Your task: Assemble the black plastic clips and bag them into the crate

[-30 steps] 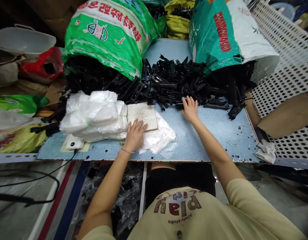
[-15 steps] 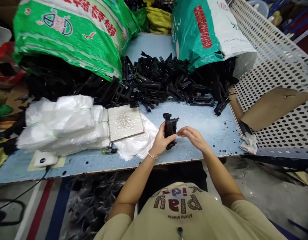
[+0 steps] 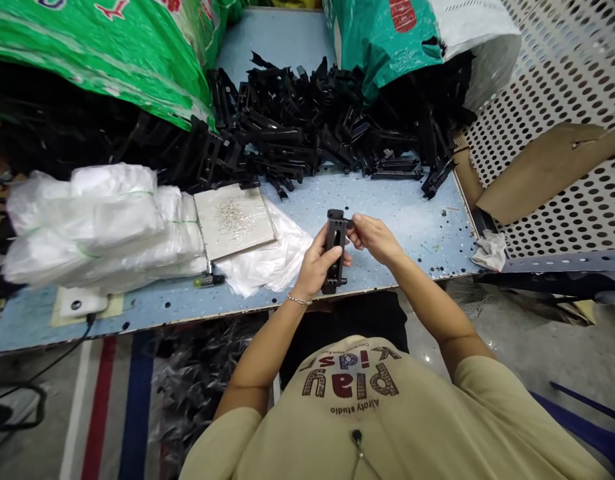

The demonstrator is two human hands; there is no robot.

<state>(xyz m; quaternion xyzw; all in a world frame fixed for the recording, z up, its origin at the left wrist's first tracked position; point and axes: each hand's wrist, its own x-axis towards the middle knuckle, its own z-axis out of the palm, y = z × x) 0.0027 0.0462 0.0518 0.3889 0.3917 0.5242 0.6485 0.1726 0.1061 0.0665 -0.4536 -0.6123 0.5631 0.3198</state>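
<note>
One slotted black plastic part (image 3: 336, 250) is held in the head view, roughly upright, over the front edge of the speckled blue tabletop (image 3: 402, 230). The left hand (image 3: 314, 263) grips it from the left, thumb pressed across its front face and fingers curled behind, their tips showing past its right side. The right hand (image 3: 374, 239) is at its upper right side, thumb and index finger pinching a small projecting bit there, the other fingers curled in.

Behind the hands lies a loose heap of similar black parts (image 3: 287, 143), spreading between the mouths of a green woven sack (image 3: 112, 60) and a teal-and-white woven sack (image 3: 397, 50). To the left, tied bundles of clear-white plastic bags (image 3: 107, 223) lie near a square board (image 3: 234, 220) scattered with tiny pieces; the board overlaps loose white bags (image 3: 272, 257). A white device (image 3: 82, 303) with a black cable sits before the bundles. At the right, a crumpled whitish cloth (image 3: 490, 251) lies beside the perforated panel (image 3: 552, 87).
</note>
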